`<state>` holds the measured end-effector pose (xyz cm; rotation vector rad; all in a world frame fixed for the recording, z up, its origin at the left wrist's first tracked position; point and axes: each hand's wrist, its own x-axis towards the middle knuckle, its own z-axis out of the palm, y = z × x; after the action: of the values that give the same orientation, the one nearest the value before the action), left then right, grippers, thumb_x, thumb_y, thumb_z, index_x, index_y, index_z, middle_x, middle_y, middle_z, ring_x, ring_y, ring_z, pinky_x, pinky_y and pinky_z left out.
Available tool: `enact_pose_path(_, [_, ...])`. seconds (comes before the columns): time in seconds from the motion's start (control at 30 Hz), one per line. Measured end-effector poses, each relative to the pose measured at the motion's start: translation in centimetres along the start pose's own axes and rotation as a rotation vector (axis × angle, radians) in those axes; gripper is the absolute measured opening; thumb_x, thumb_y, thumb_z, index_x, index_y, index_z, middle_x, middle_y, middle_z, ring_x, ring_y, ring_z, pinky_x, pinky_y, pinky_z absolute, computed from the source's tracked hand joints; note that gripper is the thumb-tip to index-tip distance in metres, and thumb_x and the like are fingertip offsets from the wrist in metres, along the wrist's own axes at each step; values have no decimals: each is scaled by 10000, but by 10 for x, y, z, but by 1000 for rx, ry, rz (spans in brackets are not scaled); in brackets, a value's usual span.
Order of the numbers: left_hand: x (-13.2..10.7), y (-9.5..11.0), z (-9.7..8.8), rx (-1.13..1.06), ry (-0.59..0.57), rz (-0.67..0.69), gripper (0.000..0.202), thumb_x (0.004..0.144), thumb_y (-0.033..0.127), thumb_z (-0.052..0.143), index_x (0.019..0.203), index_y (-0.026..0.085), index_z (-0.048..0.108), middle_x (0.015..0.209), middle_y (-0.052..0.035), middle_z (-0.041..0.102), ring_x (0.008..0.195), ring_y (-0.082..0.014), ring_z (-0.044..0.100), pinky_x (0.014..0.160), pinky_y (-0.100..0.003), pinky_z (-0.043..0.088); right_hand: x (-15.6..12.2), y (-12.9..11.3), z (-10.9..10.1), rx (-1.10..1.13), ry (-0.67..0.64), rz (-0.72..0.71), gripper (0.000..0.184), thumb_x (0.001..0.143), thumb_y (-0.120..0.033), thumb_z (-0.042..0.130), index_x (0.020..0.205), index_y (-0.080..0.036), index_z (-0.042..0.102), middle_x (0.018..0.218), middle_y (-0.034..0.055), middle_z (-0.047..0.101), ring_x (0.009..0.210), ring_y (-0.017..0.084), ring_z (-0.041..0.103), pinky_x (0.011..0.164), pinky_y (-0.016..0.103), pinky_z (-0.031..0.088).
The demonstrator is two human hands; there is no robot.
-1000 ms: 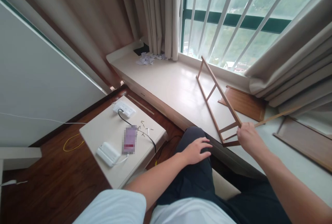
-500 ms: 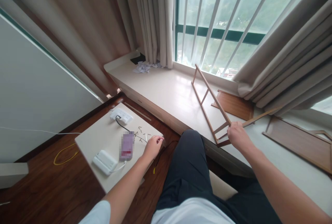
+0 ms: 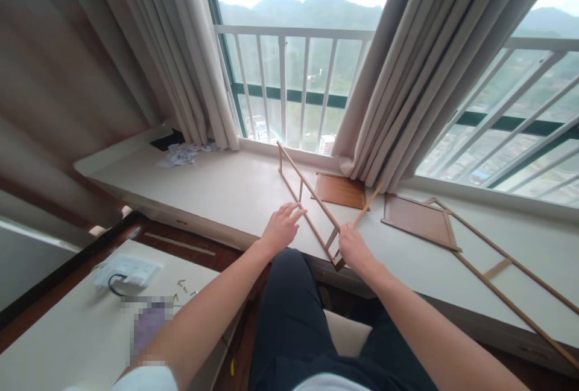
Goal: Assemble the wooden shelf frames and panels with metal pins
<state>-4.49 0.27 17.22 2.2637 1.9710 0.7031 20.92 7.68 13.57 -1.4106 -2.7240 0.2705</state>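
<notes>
A thin wooden ladder-like frame (image 3: 302,181) stands tilted on the pale window ledge (image 3: 226,183), one end near the window and the other at the ledge's front edge. My right hand (image 3: 355,247) is closed on the near end of this frame, where a loose wooden slat (image 3: 370,201) also meets it. My left hand (image 3: 281,228) hovers just left of the frame, fingers stretched out and apart, holding nothing.
Two brown wooden panels (image 3: 340,189) (image 3: 418,220) lie on the ledge, with a second long frame (image 3: 506,276) at the right. Crumpled paper (image 3: 181,152) sits by the curtain. A low white table (image 3: 67,330) at lower left holds a power strip (image 3: 126,270), small screws (image 3: 185,287) and a phone (image 3: 149,327).
My left hand left the screws on the low table and came up beside the frame, open. The view swung up and right toward the window. My right hand kept its grip.
</notes>
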Motion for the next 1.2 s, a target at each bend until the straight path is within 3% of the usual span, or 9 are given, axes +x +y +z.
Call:
enact_pose_path(0.17, [71,16,22,13,-108,242,677,856,120,682,1472,366,543,1638,-43,435,1560,-315,306,1246,-543,284,-16,1,-3,-51,-1,58,383,819,81,504,1149,-49,650,1161,203,588,983,262,575,918,354,452])
enact_pose_path(0.27, [101,23,32,-9,-232,337,573,815,183,790,1336,365,639,1513,-45,579,1533,-306,370,1270,-562,194,-21,4,-6,-30,-9,84,389,842,60,516,1184,-69,650,1195,190,587,1004,265,574,919,360,456])
enact_pose_path(0.37, [118,27,39,23,-328,361,325,812,255,832,1110,304,710,1265,-43,715,1431,-291,500,1247,-558,209,-24,9,-9,-14,-13,84,338,883,39,503,1152,-77,672,1173,191,598,1016,269,573,920,367,451])
enact_pose_path(0.5, [123,38,52,68,-392,487,171,870,375,798,956,258,708,1059,-31,737,1150,-248,653,1193,-501,278,-30,14,-15,26,11,37,254,954,-44,479,1055,-113,701,1120,191,635,1013,278,573,911,381,454])
enact_pose_path(0.67, [121,49,63,54,-405,567,185,911,375,750,805,235,690,853,-36,705,910,-226,630,978,-381,394,-38,27,-23,340,160,101,251,1059,-305,461,1032,-158,662,1082,144,656,970,240,613,929,362,477])
enact_pose_path(0.77, [119,45,60,83,-402,556,189,934,381,721,814,238,691,865,-38,698,907,-229,607,894,-358,380,-42,54,-30,528,334,133,233,1050,-324,449,977,-189,625,1005,104,649,938,229,622,921,373,492])
enact_pose_path(0.9, [118,34,50,115,-402,498,193,957,343,693,799,232,678,854,-37,688,921,-227,606,860,-344,360,-54,103,-48,581,637,255,140,957,-305,495,889,-216,578,900,85,619,815,231,587,798,386,511])
enact_pose_path(1.07, [130,30,37,149,-364,403,202,1003,318,616,834,228,680,903,-37,701,951,-220,622,864,-336,362,-95,144,-84,557,750,287,124,888,-327,542,803,-236,539,818,65,595,752,225,576,715,374,515])
enact_pose_path(1.2, [144,28,31,155,-358,368,209,1011,344,603,851,223,660,943,-34,716,980,-217,628,867,-326,368,-151,142,-121,434,778,233,142,906,-351,550,792,-267,546,805,67,597,730,236,569,711,397,514])
